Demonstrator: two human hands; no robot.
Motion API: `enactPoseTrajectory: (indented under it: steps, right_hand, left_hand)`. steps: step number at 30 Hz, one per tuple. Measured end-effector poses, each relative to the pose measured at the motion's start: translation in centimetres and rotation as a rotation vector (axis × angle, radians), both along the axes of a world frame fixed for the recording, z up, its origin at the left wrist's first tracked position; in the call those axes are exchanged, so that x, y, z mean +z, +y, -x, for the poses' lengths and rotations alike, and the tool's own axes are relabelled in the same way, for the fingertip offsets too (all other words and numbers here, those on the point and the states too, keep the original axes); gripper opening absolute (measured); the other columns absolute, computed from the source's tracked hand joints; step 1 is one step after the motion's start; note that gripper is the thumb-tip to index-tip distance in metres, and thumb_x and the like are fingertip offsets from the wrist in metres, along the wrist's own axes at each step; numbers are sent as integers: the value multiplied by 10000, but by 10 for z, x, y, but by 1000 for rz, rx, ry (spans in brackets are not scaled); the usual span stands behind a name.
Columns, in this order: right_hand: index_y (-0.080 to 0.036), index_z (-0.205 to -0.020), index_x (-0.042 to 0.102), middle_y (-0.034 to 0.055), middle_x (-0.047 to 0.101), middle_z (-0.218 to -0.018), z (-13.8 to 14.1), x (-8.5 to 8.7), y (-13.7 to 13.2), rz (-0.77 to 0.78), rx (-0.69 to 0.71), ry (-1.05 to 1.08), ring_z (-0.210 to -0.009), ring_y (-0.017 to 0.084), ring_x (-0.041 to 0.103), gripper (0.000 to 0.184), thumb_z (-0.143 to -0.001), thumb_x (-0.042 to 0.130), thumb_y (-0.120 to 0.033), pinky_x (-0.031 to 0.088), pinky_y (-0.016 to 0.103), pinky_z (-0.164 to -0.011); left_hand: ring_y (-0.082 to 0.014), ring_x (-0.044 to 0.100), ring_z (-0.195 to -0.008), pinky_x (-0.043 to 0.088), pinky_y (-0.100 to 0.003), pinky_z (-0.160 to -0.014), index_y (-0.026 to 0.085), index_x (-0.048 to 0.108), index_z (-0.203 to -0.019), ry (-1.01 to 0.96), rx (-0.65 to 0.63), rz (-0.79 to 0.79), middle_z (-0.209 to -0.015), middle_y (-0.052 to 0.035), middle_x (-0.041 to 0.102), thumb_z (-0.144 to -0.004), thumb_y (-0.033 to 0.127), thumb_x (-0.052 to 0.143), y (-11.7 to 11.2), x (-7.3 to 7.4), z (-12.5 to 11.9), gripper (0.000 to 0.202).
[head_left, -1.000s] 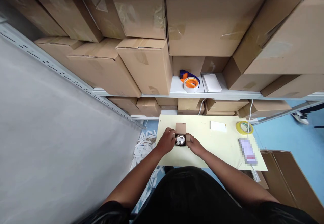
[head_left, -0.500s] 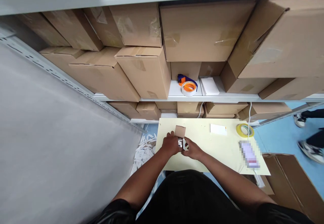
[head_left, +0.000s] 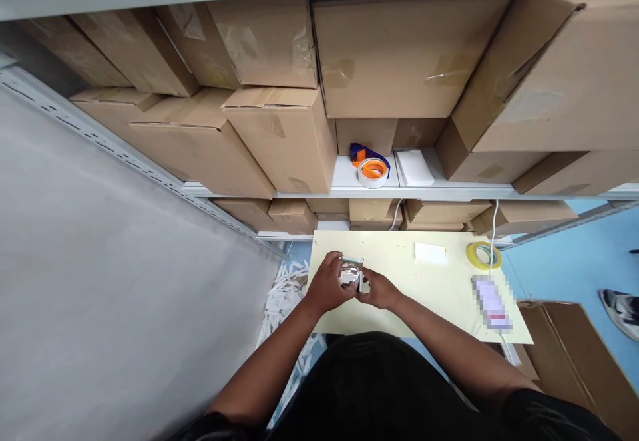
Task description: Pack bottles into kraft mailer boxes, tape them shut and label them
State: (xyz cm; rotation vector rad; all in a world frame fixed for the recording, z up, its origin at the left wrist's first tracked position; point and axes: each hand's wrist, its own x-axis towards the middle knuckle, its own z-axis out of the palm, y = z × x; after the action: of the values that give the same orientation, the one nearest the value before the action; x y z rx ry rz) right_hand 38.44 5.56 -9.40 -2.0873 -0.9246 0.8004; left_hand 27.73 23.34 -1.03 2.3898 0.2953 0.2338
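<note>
Over the pale yellow tabletop (head_left: 394, 318), both hands hold a small shiny silver rounded object (head_left: 350, 273) in what looks like a small pale-edged box. My left hand (head_left: 325, 287) wraps round its left side, the thumb along the near edge. On the right side, my right hand (head_left: 380, 291) pinches the pale edge between thumb and fingers. The object's exact kind is too small to tell, and the fingers cover part of it.
A white card-like piece (head_left: 430, 253), yellow tape roll (head_left: 483, 255) and blurred phone (head_left: 492, 302) with a cable lie on the right. Cardboard boxes (head_left: 272, 138) fill the shelves, beside a tape dispenser (head_left: 373, 171). White paper scraps (head_left: 284, 301) cover the left floor; someone's shoe (head_left: 622, 311) shows right.
My left hand has turned and shifted slightly left, exposing more of the silver object. The brown cardboard flap behind it no longer shows; a pale edge appears there. The person at right has moved partly out of view.
</note>
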Motion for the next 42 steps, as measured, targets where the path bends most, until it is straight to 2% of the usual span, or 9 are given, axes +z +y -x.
enactPoseTrajectory:
  steps: [10, 14, 17, 22, 28, 34, 36, 40, 42]
  right_hand:
    - [-251, -1499, 471, 142, 570, -1464, -2, 29, -10, 18, -73, 147, -1301, 363, 565, 955, -660, 893, -425, 476, 514, -1054]
    - [-260, -1263, 642, 122, 638, -1346, -2, 63, -26, -170, -307, 107, -1211, 333, 615, 531, -816, 752, -526, 487, 525, -1036]
    - [-256, -1206, 651, 120, 689, -1229, 11, 102, -15, -392, -331, 476, -1087, 299, 675, 508, -890, 632, -653, 539, 482, -950]
    - [-245, -1345, 554, 110, 698, -1079, 44, 143, 20, -518, -44, 1117, -870, 273, 723, 672, -845, 679, -677, 588, 455, -779]
    - [-250, -1187, 579, 91, 640, -1236, 50, 133, 22, -510, -330, 549, -1086, 300, 613, 668, -662, 911, -496, 556, 466, -896]
    - [-267, -1350, 508, 102, 661, -1235, 55, 145, 11, -519, -115, 1024, -1032, 313, 691, 645, -802, 749, -507, 556, 522, -902]
    - [-249, -1334, 521, 106, 668, -1210, 57, 145, 10, -521, -126, 926, -1048, 321, 683, 668, -772, 783, -496, 551, 505, -904]
    - [-266, -1279, 512, 99, 618, -1297, 52, 137, 6, -509, -321, 419, -1160, 321, 589, 792, -628, 917, -466, 524, 465, -941]
    - [-271, -1291, 524, 95, 606, -1323, 48, 137, -1, -523, -287, 447, -1168, 314, 582, 742, -679, 874, -503, 520, 453, -936]
  left_hand:
    - [-273, 716, -1048, 553, -418, -955, 204, 562, -1187, -472, 349, 933, -1082, -93, 748, -803, 441, 643, 49, 53, -5, 459]
    - [-296, 753, -937, 576, -463, -902, 219, 575, -1181, -621, 377, 1355, -997, -90, 770, -747, 517, 702, 50, 76, -9, 541]
    - [-293, 762, -878, 582, -468, -890, 222, 598, -1139, -654, 372, 1509, -947, -83, 777, -722, 531, 714, 38, 90, -13, 532]
    - [-327, 739, -1040, 547, -504, -964, 230, 587, -1208, -626, 295, 1590, -1094, -114, 767, -779, 616, 667, 16, 105, -28, 583]
    - [-297, 713, -1100, 556, -440, -935, 237, 528, -1308, -469, 417, 1504, -1236, -115, 717, -761, 623, 794, -1, 95, -21, 721]
    - [-314, 722, -1019, 554, -442, -925, 141, 627, -1196, -365, 223, 1524, -1124, -161, 749, -719, 603, 790, -6, 91, -9, 684]
    - [-301, 717, -1025, 559, -423, -911, 150, 619, -1212, -381, 172, 1493, -1153, -159, 741, -753, 653, 738, -9, 92, -10, 691]
    - [-234, 724, -922, 569, -373, -825, 237, 510, -1310, -471, 396, 1315, -1112, -81, 741, -802, 525, 770, -26, 90, -13, 638]
    - [-247, 728, -927, 567, -380, -829, 226, 517, -1298, -456, 433, 1334, -1094, -85, 742, -782, 483, 782, -36, 89, -15, 634]
